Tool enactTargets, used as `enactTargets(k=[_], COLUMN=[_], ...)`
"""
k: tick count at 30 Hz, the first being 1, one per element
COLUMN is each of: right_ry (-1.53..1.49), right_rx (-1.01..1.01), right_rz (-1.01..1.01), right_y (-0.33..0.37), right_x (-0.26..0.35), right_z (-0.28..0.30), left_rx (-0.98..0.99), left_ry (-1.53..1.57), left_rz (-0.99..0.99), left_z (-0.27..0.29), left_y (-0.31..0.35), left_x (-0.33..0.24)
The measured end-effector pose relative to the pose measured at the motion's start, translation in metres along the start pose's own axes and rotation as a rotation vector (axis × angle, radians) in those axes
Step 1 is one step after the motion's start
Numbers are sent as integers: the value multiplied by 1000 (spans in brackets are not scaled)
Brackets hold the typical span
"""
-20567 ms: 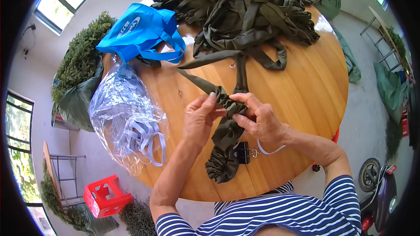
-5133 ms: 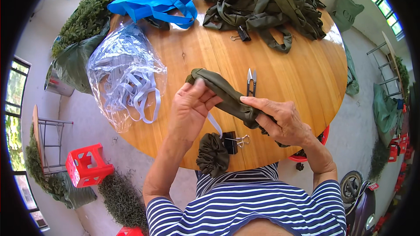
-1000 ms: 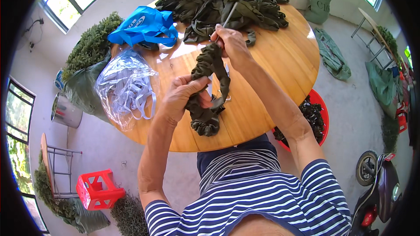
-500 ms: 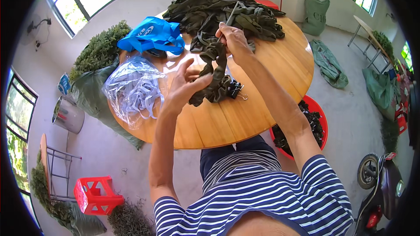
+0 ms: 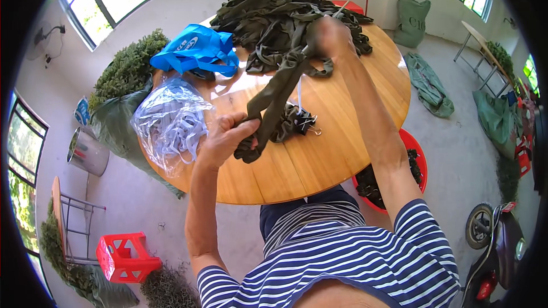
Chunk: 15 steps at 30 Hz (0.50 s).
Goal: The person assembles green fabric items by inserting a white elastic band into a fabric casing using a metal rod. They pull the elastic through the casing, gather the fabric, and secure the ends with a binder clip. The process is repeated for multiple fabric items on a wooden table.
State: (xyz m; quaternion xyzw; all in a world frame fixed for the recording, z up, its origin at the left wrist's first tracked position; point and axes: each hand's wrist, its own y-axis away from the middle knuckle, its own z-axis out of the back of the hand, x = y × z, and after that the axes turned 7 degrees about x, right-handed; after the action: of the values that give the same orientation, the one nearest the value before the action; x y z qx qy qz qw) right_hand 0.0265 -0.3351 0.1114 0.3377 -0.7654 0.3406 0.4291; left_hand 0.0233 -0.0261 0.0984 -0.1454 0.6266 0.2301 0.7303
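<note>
A dark olive fabric strip [image 5: 281,82] is stretched slantwise over the round wooden table [image 5: 359,111]. My left hand [image 5: 224,137] is closed on its near, bunched end. At the far end my right hand [image 5: 334,39] is closed and blurred, gripping a thin rod [image 5: 343,7] whose tip sticks out beyond the fingers. The fabric reaches up to that hand. Below the strip, black binder clips [image 5: 306,124] lie beside a small gathered dark piece, with a pale band rising from it. Behind both hands is a big heap of olive fabric strips [image 5: 268,11].
On the table's left are a blue bag [image 5: 194,48] and a clear plastic bag of pale elastic bands [image 5: 171,115]. A red basin [image 5: 419,162] with dark scraps stands below the table's right edge. A red stool [image 5: 127,256] and a motorbike [image 5: 499,245] stand on the floor.
My left hand has come down and closed on the fabric. My right hand has moved right and slightly farther away with the rod, and the strip is now drawn out between them.
</note>
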Motion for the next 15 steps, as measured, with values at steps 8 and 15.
enactTargets(k=[8,15], right_ry=[-72,-145], right_rx=[127,-269], right_rz=[-24,-99], right_y=[35,-19], right_x=[-24,-19], right_z=[-59,39], left_rx=[-51,126], left_ry=[-123,-96], left_rz=[-171,70], left_z=[0,8], left_y=[-65,-51], left_x=[-5,10])
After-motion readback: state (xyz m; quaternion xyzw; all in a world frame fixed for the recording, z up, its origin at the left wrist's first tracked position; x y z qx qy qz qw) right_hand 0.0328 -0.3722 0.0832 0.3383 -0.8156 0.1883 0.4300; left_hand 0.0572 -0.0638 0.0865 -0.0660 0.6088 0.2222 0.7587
